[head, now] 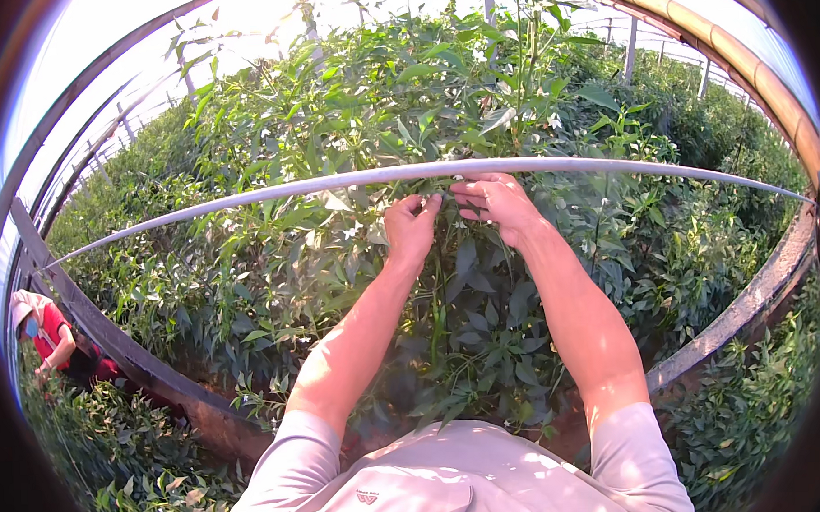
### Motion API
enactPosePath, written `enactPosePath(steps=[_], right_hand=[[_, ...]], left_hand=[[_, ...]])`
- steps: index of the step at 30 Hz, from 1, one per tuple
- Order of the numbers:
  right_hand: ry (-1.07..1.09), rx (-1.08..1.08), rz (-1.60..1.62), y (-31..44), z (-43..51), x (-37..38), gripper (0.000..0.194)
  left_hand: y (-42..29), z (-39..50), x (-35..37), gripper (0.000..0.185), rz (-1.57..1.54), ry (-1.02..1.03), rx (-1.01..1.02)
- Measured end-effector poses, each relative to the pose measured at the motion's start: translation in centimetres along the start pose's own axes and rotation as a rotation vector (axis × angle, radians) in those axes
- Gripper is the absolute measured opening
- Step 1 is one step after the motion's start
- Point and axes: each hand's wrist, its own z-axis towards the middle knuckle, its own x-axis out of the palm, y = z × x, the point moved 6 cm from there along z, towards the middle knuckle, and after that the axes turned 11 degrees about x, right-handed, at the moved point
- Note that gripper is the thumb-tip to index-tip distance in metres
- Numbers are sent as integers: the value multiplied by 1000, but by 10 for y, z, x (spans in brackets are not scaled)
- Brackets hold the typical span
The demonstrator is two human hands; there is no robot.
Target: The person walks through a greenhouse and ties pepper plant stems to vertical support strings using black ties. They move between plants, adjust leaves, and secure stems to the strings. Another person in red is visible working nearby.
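My left hand (410, 230) is raised among leafy pepper plants (472, 281), just below a thin pale pole (353, 179). Its fingers are curled and the thumb tip lies close to the forefinger. Whether a thin stem is pinched there is too small to tell. To its right, my right hand (496, 204) has its fingers apart and loosely bent, their tips pointing left into the foliage. I make out nothing held in it. Small white flowers (350, 230) dot the plants near both hands. A long green pepper (438, 326) seems to hang below, in shade.
The pole crosses in front of me at hand height. Dense plants rise beyond it, among upright posts (630, 52). A bamboo hoop (734, 45) arches at the right. At the far left, a person in red (57, 336) bends over low plants.
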Motion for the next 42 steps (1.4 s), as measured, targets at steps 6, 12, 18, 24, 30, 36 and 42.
enactPosePath(steps=[6, 12, 18, 24, 30, 36, 42], right_hand=[[27, 47, 150, 0, 5, 0, 36], [1, 2, 52, 9, 5, -3, 24], [-98, -131, -234, 37, 14, -8, 46], [-67, -281, -401, 52, 28, -12, 28], [-315, -197, -559, 36, 39, -38, 22], [-532, -231, -631, 24, 41, -68, 31], [-538, -354, -806, 31, 44, -72, 28]], left_hand=[[-9, 2, 3, 25, -46, 33, -147], [-17, 5, 18, 22, -68, 133, -83], [-9, 10, 34, 29, -58, 168, -44], [-7, 24, 45, 30, -58, 351, -41], [-7, 25, 47, 70, 36, 469, -118], [-27, 13, 36, 76, 113, 255, 12], [-61, -16, 49, 48, 224, 125, 427]])
